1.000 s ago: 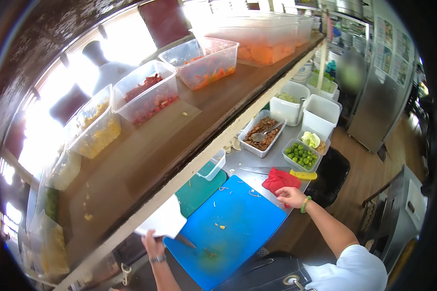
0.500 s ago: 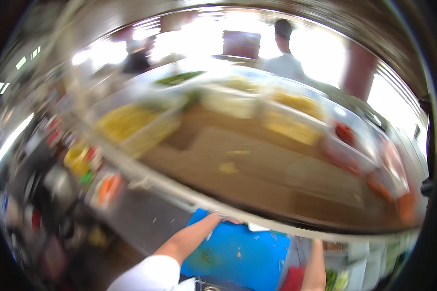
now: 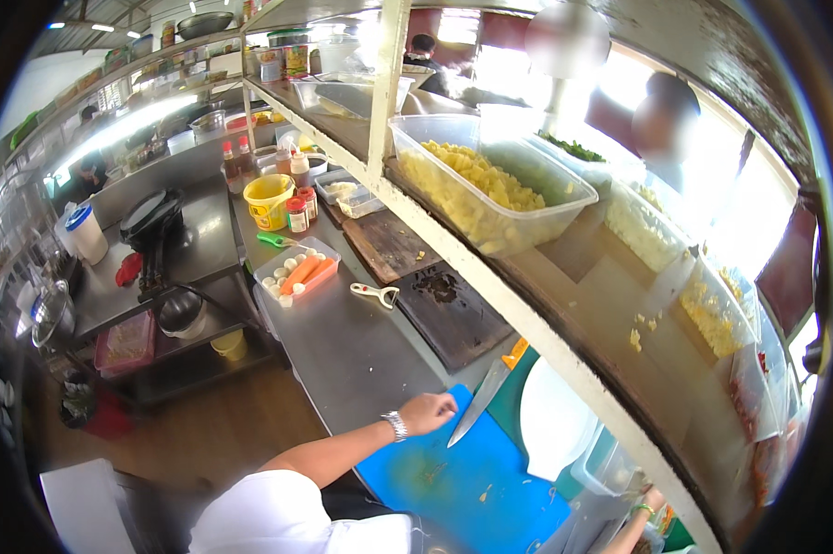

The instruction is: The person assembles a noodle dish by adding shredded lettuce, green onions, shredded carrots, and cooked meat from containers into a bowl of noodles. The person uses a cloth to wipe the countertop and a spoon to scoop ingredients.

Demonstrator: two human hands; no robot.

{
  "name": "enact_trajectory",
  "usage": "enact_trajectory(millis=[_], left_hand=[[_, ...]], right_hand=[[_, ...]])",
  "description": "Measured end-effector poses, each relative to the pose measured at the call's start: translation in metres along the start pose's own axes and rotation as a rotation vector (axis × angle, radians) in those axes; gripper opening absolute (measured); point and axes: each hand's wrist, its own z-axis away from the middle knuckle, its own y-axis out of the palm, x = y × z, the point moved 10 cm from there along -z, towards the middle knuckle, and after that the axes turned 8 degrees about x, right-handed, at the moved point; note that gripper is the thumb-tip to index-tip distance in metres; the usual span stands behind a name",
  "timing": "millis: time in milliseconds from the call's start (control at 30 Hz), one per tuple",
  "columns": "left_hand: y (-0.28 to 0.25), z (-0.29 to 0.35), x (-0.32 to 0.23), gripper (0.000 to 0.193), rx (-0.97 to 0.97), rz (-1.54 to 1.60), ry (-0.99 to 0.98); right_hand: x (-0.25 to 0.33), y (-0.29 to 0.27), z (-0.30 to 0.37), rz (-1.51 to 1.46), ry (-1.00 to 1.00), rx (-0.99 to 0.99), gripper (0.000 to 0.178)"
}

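My left hand (image 3: 428,413), with a metal watch at the wrist, hovers over or rests at the far left corner of a blue cutting board (image 3: 416,471). Its fingers are curled in; whatever they hold, if anything, is hidden. Beside it a knife (image 3: 481,399) with an orange handle lies across the board's far edge, blade toward me. Farther right my right hand (image 3: 655,499), with a green band at the wrist, reaches among clear plastic containers (image 3: 610,462) under the shelf. The shelf edge partly covers it, and its fingers are unclear. Small scraps lie on the blue board.
A shelf with a pale frame (image 3: 527,309) crosses above the counter, bearing a tub of yellow cubes (image 3: 490,194). A white oval dish (image 3: 557,415) leans below it. Dark wooden boards (image 3: 449,314), a peeler (image 3: 375,294) and a tray of carrots (image 3: 307,277) lie to the left.
My view has swung left and steadied, bringing the left counter into sight. My left hand is now curled near the board's corner; my right hand has reached in among the containers.
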Motion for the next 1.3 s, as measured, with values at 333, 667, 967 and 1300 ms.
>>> enact_trajectory(millis=[333, 667, 967, 1300], left_hand=[[-0.011, 0.114, 0.037, 0.035, -0.197, -0.324, 0.185], [-0.01, 0.101, 0.051, 0.044, 0.046, -0.34, 0.118], [-0.108, 0.11, 0.095, 0.054, -0.136, -0.582, 0.038], [-0.249, 0.122, 0.146, 0.047, -0.28, -0.506, 0.184]], right_hand=[[0.075, -0.116, 0.23, -1.08, -0.03, -0.005, 0.03], [0.076, 0.0, 0.339, 0.286, 0.01, 0.301, 0.102], [0.168, 0.083, 0.393, 0.567, -0.458, 0.231, 0.073], [0.169, 0.153, 0.387, 0.273, 0.001, -0.118, 0.034]])
